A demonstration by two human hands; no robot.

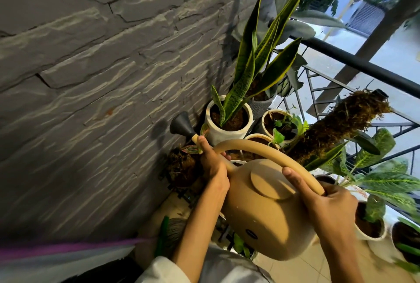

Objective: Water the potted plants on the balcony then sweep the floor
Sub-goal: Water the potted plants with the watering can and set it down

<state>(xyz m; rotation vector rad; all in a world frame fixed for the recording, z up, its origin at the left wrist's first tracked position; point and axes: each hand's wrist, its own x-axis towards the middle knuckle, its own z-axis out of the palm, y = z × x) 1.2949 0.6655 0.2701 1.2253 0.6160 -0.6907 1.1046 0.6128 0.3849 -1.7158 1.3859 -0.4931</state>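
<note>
Left hand [212, 164]: fingers wrapped around spout base of tan watering can [268, 210], centre frame. Black rose [181, 124] points to 10 o'clock, beside white snake-plant pot [228, 121]. Right hand [329, 210], 4 o'clock: fingers closed around handle.

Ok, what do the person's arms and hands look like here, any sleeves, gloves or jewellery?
Both hands are bare: no gloves, and no rings or watch that I can see on the left hand or right hand. Both forearms are uncovered too. A light, whitish sleeve shows on the left arm near the elbow, at the bottom edge. The right arm leaves the frame before any sleeve appears.
</note>
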